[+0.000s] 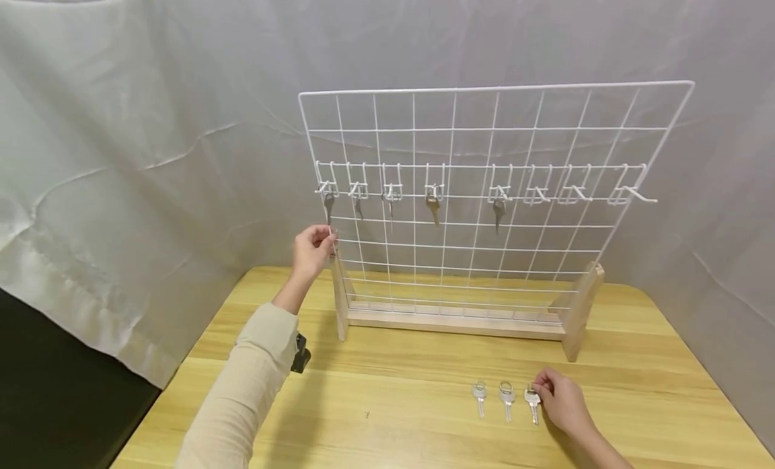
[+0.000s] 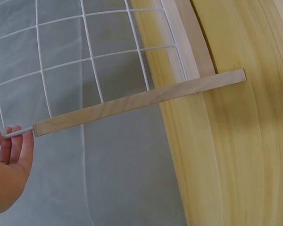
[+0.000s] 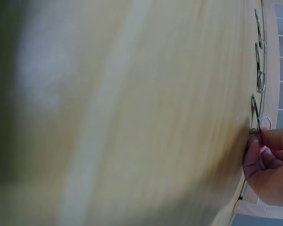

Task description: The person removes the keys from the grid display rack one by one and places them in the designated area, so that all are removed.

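Note:
My left hand (image 1: pixel 310 255) grips the left side wire of a white wire grid rack (image 1: pixel 451 240), just above its wooden foot; the left wrist view shows the fingers (image 2: pixel 24 149) curled round that wire. On the table at the lower right, my right hand (image 1: pixel 563 402) pinches the ring end of a silver key (image 1: pixel 533 398). That key (image 3: pixel 254 108) still seems to touch the tabletop. To its left lie two more silver keys, a middle one (image 1: pixel 508 395) and a left one (image 1: pixel 480 393), each with a ring.
White hooks (image 1: pixel 575 193) line the grid in a row. Keys hang from several of them, among them a brassy one (image 1: pixel 432 206) and a dark one (image 1: pixel 498 210). A wooden base (image 1: pixel 454 322) carries the grid. Grey cloth surrounds the wooden table (image 1: pixel 424 428); a small black object (image 1: pixel 300 354) shows beside the left sleeve.

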### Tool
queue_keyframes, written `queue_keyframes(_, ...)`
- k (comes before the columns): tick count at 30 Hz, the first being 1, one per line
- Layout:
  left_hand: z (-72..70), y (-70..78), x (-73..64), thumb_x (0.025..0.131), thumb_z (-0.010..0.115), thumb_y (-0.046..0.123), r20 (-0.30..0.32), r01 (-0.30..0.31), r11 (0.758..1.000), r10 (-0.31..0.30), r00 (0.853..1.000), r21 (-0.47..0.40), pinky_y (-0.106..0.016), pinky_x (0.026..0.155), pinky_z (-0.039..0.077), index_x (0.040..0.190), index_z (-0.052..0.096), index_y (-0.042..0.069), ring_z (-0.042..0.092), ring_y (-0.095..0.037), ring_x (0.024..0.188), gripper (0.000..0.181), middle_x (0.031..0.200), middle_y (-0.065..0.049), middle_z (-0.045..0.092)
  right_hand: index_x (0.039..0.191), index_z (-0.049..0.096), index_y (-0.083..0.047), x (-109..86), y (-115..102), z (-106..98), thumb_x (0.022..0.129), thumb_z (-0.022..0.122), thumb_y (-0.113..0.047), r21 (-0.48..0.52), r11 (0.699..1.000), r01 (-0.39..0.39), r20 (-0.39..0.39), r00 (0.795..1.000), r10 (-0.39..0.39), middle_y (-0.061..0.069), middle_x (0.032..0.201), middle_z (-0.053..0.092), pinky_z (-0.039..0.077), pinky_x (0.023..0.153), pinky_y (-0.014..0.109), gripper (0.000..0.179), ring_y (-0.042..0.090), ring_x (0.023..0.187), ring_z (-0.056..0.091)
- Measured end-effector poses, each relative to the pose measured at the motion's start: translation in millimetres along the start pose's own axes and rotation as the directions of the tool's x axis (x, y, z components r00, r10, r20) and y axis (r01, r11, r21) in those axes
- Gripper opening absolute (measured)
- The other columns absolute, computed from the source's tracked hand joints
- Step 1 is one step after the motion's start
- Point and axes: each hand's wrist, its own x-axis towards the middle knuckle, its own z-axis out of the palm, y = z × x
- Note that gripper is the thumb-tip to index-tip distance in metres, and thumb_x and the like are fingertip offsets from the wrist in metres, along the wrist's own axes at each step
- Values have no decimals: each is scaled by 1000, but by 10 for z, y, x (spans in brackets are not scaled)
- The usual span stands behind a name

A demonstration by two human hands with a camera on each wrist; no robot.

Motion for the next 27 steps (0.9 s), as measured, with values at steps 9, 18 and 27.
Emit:
queue_keyframes(9,-13,15,6,89,54,-3,0,0,1000,0,1000,17,-7,61,49,104,58,-12,62,-17,77,18,103,-32,62,75,57,-4,56,-4,-17,83,62,0,8,999,-34,64,997,33,0,65,51,35,52,18,10,5,58,40)
queue_keyframes(18,-11,17,5,90,54,-2,6,3,1000,-3,1000,21,-6,60,49,103,58,-13,61,-10,73,17,104,-31,62,75,56,-4,71,-6,-39,83,61,1,2,999,-42,121,992,41,1,66,51,36,52,18,11,6,59,41)
queue_keyframes(27,-15,18,1,90,54,-1,9,21,1000,-21,1000,21,-6,62,49,105,58,-12,58,-2,71,19,106,-31,62,72,54,-6,69,33,-48,82,62,1,-26,999,23,138,990,-19,-1,64,51,36,51,17,15,4,58,40)
